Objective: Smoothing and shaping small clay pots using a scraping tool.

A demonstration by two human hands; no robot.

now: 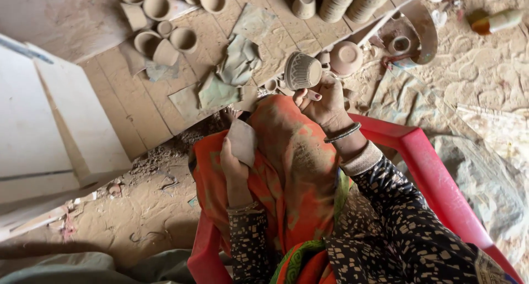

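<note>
Seated in a red plastic chair (419, 152), orange cloth over the lap; the left hand (234, 165) lies on that cloth, fingers closed around a flat grey sheet (242, 142). The right hand (325, 103), bangle at the wrist, is raised just beyond the knees, fingers gripping a small patterned clay cup (302, 70) tipped on its side, mouth toward the boards. Farther off, wooden planks (132, 110) carry scattered plain clay cups (157, 6), grey scraps (239, 61) and stacked pots (352, 2).
</note>
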